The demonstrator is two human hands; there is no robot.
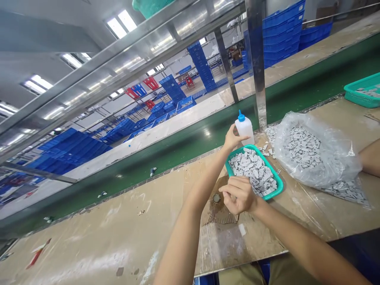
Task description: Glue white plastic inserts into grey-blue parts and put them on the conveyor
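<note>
Currently, a shallow teal plastic basket (267,164) on the scuffed tan bench (118,233) is heaped with small grey-white pieces (252,172), and a clear plastic bag (314,158) beside it holds many more. The left hand (234,139), fingers spread, touches a white plastic bottle with a blue nozzle (245,128). The right hand (237,194) curls into a pinch beside the basket, whatever it holds hidden.

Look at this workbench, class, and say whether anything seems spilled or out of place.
Yes: loose grey pieces lie on the bench between the tray and the plastic bag, with more past the bag's end. They look odd because they sit outside both containers.
</note>
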